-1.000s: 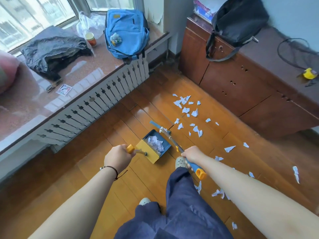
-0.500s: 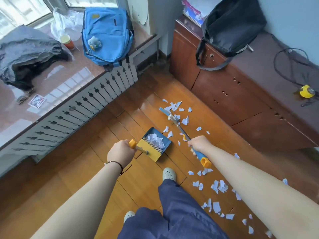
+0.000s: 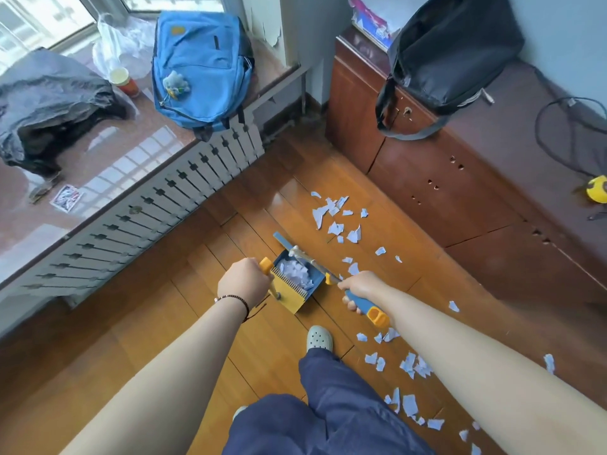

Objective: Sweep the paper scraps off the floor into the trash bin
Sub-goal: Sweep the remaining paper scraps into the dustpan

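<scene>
My left hand grips the orange handle of a blue and yellow dustpan that sits on the wooden floor and holds a heap of white paper scraps. My right hand grips the blue and orange handle of a small broom. The broom head lies at the pan's far edge. Loose paper scraps lie on the floor beyond the pan, and more scraps lie under my right forearm. No trash bin is in view.
A brown wooden cabinet with a black bag lines the right side. A slatted radiator cover and sill with a blue backpack run along the left. My foot in a grey clog stands just behind the pan.
The broom head swept back from the far scraps to the dustpan's edge. The heap of paper in the pan looks bigger. My left hand kept its hold on the pan.
</scene>
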Action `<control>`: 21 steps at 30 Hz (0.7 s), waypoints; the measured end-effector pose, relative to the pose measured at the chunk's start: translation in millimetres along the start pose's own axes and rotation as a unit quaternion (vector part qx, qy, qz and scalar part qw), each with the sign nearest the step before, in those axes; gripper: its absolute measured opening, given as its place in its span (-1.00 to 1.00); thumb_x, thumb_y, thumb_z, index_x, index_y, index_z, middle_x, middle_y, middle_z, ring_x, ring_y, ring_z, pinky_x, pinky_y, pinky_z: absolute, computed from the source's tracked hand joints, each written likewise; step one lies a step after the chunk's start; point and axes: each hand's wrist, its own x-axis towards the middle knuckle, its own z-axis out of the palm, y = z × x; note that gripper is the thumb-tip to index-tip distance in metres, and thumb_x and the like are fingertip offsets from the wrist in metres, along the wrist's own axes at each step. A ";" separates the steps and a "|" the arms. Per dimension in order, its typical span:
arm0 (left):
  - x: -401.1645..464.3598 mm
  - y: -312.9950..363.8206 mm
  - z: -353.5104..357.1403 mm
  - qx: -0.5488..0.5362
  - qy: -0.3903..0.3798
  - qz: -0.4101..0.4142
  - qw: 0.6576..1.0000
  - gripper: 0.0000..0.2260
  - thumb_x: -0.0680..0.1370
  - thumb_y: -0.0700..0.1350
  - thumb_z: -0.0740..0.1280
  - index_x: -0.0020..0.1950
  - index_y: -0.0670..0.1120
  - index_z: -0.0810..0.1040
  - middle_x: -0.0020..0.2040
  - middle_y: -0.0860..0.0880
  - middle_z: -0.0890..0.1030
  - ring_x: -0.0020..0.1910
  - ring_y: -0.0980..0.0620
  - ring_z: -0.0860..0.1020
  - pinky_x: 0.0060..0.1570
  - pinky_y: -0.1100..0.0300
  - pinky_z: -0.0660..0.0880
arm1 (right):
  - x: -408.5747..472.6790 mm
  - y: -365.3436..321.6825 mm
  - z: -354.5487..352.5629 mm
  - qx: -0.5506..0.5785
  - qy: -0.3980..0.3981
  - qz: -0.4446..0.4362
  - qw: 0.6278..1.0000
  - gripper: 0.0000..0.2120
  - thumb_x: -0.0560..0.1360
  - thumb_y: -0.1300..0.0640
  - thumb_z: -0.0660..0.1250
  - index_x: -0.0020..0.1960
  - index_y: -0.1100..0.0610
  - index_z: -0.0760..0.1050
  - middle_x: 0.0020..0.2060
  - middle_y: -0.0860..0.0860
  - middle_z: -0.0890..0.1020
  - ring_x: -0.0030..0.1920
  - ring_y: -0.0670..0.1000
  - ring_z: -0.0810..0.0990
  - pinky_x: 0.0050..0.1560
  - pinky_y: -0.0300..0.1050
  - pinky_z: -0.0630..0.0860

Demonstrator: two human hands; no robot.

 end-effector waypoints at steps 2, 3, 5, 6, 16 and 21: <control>3.1 0.5 -1.5 -0.002 0.001 0.000 1.000 -0.77 0.61 0.05 0.33 -0.19 -0.02 0.49 -0.28 0.00 0.59 -0.32 0.01 0.58 -0.29 0.16 0.57 | -9.1 -1.2 -12.7 -0.004 0.001 -0.012 1.000 -0.83 0.61 0.15 0.21 0.11 0.24 0.44 -0.39 0.10 0.48 -0.63 -0.03 0.39 -0.57 -0.30 0.35; 3.5 -0.8 -2.7 -0.002 0.002 0.000 1.000 -0.78 0.60 0.05 0.34 -0.19 -0.02 0.49 -0.27 -0.01 0.60 -0.31 0.01 0.58 -0.28 0.15 0.58 | -13.5 -1.3 -17.6 -0.005 0.008 -0.018 1.000 -0.83 0.61 0.15 0.21 0.11 0.23 0.46 -0.38 0.10 0.49 -0.61 -0.03 0.40 -0.56 -0.29 0.36; 3.0 -4.7 -4.0 -0.007 0.005 0.001 1.000 -0.77 0.60 0.04 0.35 -0.19 -0.03 0.49 -0.27 -0.02 0.60 -0.32 0.00 0.58 -0.28 0.15 0.59 | -21.2 -2.2 -28.5 -0.010 0.029 -0.035 0.999 -0.82 0.58 0.18 0.23 0.12 0.24 0.50 -0.37 0.11 0.50 -0.56 0.00 0.42 -0.55 -0.27 0.39; 2.0 -8.2 -4.4 -0.009 0.005 -0.001 1.000 -0.77 0.61 0.04 0.35 -0.20 -0.03 0.49 -0.27 -0.02 0.60 -0.33 0.01 0.57 -0.30 0.16 0.58 | -21.9 -3.0 -33.6 -0.013 0.040 -0.044 0.998 -0.80 0.57 0.20 0.23 0.13 0.26 0.51 -0.37 0.12 0.49 -0.55 0.01 0.42 -0.55 -0.26 0.39; -0.4 -11.6 2.4 -0.019 0.003 -0.018 1.000 -0.76 0.62 0.04 0.34 -0.20 -0.03 0.49 -0.29 -0.02 0.59 -0.37 0.03 0.53 -0.41 0.20 0.47 | 42.8 -23.7 -58.7 -0.016 0.107 -0.032 0.994 -0.76 0.55 0.24 0.27 0.16 0.36 0.46 -0.38 0.19 0.52 -0.48 0.09 0.47 -0.44 -0.14 0.46; 3.5 -2.7 3.1 -0.003 0.006 -0.012 1.000 -0.77 0.60 0.08 0.34 -0.17 -0.02 0.51 -0.28 -0.01 0.61 -0.32 0.01 0.60 -0.28 0.13 0.62 | 34.5 -6.8 -27.9 -0.078 0.047 0.002 0.996 -0.68 0.58 0.18 0.26 0.28 0.31 0.40 -0.36 0.15 0.52 -0.50 0.06 0.46 -0.52 -0.20 0.43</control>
